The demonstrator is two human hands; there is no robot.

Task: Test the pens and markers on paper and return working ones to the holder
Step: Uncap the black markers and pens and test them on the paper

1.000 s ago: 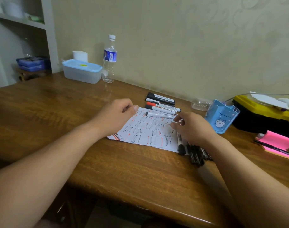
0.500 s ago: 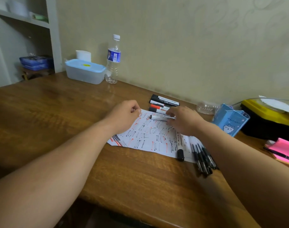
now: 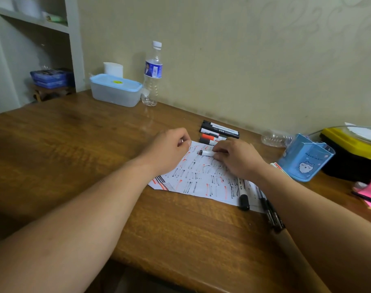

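Nearest you, thin pens (image 3: 271, 214) and one marker (image 3: 242, 193) lay at the paper's (image 3: 197, 180) right edge, likely awaiting sorting. Your right hand (image 3: 237, 159) pinched a white marker (image 3: 205, 153) low over the sheet, presumably for a test stroke. Your left hand (image 3: 169, 149), fingers curled, rested on the sheet's corner, probably pinning it; whether it held anything, cannot tell. Beyond on the surface (image 3: 74, 144): spare markers (image 3: 219, 133), and the blue holder (image 3: 302, 159) to the right.

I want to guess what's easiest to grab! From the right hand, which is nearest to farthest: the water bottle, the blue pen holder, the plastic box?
1. Blue pen holder, just right of the right hand.
2. Water bottle, far back on the left.
3. Plastic box, farther left, beside the bottle.
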